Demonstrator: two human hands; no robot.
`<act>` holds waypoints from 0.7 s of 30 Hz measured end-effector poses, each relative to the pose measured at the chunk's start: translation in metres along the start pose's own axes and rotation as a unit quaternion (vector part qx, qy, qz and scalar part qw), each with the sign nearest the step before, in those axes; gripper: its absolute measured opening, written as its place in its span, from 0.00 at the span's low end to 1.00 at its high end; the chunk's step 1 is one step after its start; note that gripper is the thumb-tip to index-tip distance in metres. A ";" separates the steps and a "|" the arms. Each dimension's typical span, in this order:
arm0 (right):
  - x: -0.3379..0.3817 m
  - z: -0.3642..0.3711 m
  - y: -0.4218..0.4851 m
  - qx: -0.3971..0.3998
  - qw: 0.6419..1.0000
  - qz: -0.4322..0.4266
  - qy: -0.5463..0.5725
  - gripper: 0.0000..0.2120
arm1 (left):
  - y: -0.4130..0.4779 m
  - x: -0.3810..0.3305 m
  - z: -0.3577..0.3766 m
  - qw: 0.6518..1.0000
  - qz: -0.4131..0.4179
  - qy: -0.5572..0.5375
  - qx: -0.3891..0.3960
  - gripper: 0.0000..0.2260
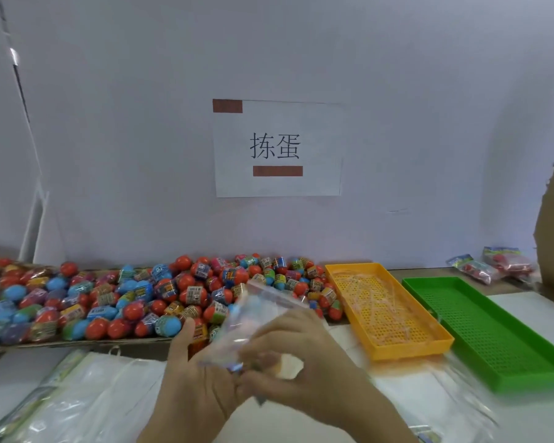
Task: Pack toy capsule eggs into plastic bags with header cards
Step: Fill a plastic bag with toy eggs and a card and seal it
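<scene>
At six o'clock, low centre: left hand (pixel 192 382) and right hand (pixel 304 362) are pinching a clear bag (pixel 253 318) together, apparently working its mouth open. Contents blurred. Egg pile (pixel 135 298) is lying at nine o'clock. Next move likely needs one hand freed to fetch eggs.

Head camera, single wide-angle view: worn at head height, faces forward and slightly down across the table (pixel 525 302) toward a white wall (pixel 397 91) bearing a paper sign (pixel 279 148). Close range; both hands fill the lower centre. No second view.
</scene>
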State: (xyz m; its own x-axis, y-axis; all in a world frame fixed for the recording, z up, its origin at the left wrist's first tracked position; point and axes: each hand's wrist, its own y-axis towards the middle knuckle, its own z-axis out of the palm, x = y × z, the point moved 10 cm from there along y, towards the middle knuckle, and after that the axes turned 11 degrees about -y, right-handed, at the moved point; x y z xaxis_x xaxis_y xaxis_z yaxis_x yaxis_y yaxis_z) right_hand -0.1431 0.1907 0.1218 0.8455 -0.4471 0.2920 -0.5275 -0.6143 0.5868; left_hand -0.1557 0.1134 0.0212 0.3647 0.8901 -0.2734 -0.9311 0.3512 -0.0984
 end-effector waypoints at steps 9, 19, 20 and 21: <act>-0.060 -0.010 -0.027 -0.188 0.954 0.177 0.151 0.17 | -0.001 -0.029 -0.020 0.958 0.156 0.229 -0.078 0.18; -0.118 0.047 -0.046 -0.016 0.762 0.425 0.489 0.30 | -0.013 0.000 0.006 0.948 0.025 0.315 0.019 0.22; -0.120 0.038 -0.044 -0.039 0.774 0.407 0.483 0.32 | -0.015 0.002 0.010 0.946 0.011 0.320 0.037 0.25; -0.121 0.031 -0.042 -0.057 0.784 0.388 0.482 0.32 | -0.018 0.004 0.012 0.941 -0.008 0.333 0.054 0.31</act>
State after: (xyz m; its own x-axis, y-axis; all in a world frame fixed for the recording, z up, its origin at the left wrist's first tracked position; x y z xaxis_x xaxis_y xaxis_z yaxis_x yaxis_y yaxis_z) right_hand -0.2260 0.2508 0.0387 -0.0266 0.0744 0.9969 -0.9491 -0.3148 -0.0018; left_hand -0.1374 0.1143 0.0332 0.2592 0.5183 -0.8150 -0.9061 0.4226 -0.0194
